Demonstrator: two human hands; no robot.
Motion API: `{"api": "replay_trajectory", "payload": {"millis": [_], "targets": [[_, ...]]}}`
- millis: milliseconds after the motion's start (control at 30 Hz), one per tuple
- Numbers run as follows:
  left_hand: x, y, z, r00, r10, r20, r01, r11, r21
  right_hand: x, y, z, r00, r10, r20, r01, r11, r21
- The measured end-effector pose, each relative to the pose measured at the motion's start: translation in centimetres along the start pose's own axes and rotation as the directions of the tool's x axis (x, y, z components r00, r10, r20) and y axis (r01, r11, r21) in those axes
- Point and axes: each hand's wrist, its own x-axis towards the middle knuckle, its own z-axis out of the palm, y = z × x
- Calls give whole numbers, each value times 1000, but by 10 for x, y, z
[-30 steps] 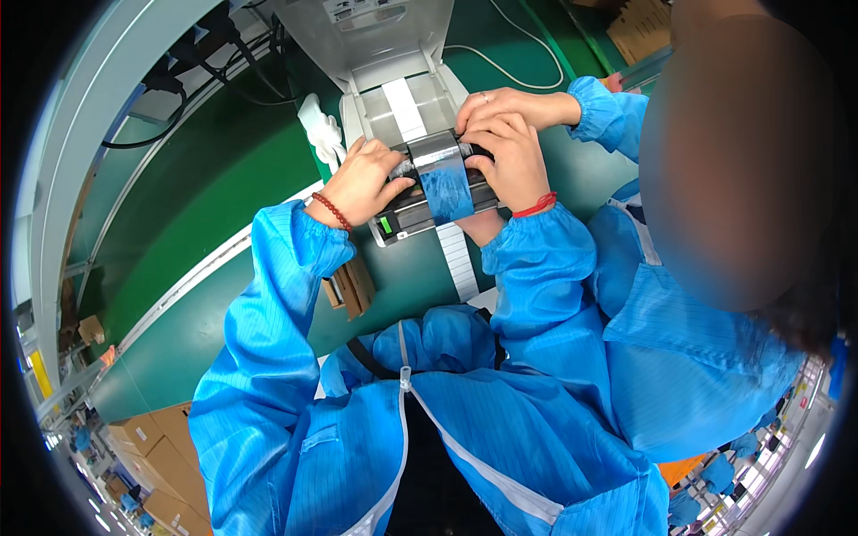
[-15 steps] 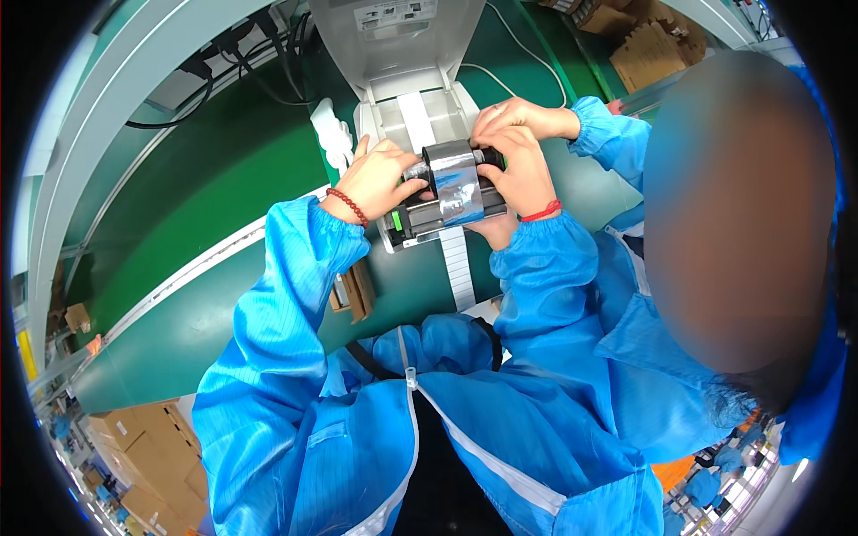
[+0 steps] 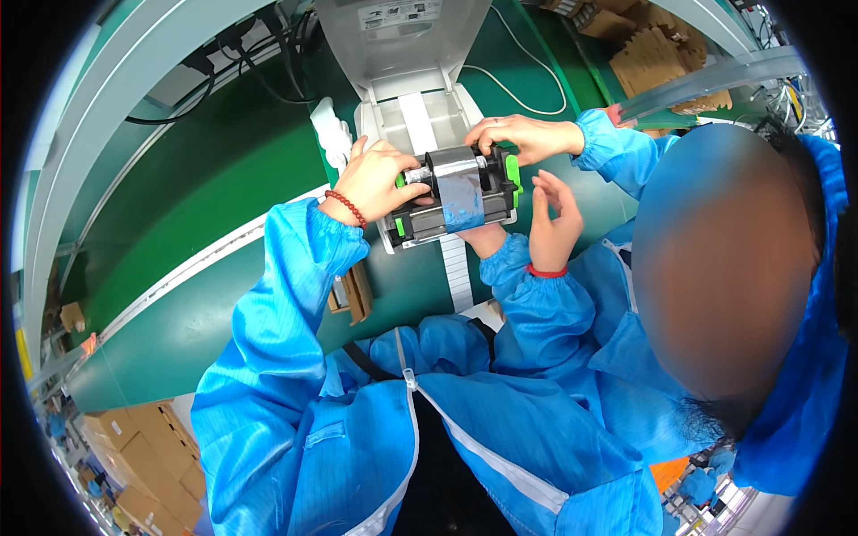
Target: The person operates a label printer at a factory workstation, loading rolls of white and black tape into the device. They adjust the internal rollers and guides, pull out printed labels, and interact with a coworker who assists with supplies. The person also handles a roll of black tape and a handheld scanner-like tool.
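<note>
- Clasping the left end of a black ribbon unit with bright green end pieces [image 3: 496, 192], the person's left hand [image 3: 375, 177] has its grip closed, thumb on the near side and fingers over the far side.
- Around that wrist sits a bracelet of round red beads [image 3: 347, 207].
- The person's right hand [image 3: 556, 223] is apart from the unit, just beside its right end; its grip is open and holds nothing, with the thumb and fingers raised and spread.
- A thin red cord bracelet [image 3: 546, 271] circles the right wrist.
- The unit lies across the front of a pale grey plastic printer [image 3: 465, 100], whose hinged lid [image 3: 402, 49] stands raised behind it.
- A wide band of shiny dark film [image 3: 460, 192] wraps over the middle of the unit.
- A co-worker's hand in a blue sleeve [image 3: 518, 138] reaches in from the right and touches the unit's far right corner.
- Another hand [image 3: 485, 239] shows beneath the near edge, mostly hidden; its hold cannot be told.
- A white strip of labels [image 3: 458, 277] runs from under the unit toward the person, over the green counter [image 3: 179, 335].
- Left of the printer lies a crumpled white bundle [image 3: 332, 134]; nearer the person is a folded brown cardboard piece [image 3: 357, 295].
</note>
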Motion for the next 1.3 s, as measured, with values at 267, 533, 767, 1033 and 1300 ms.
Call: {"api": "replay_trajectory", "payload": {"millis": [267,533,767,1033,1300], "targets": [[-1,-5,-9,1000,30,-1,-30,999,-20,-34,-12,9,997,53,-65,-48,996,71],[-5,-8,1,1000,21,-9,-21,998,-60,-104,-8,15,993,117,-29,-104,954,281],[-1,-15,10,998,55,-20,-57,994,-92,-128,3,28,966,55,253,-76,994,75],[-2,-12,8,999,34,-20,-35,998,-53,-132,2,24,952,117,283,-179,963,204],[-4,-11,10,988,65,-139,-69,997,-21,-127,-45,-2,982,11,188,-33,993,115]]}}
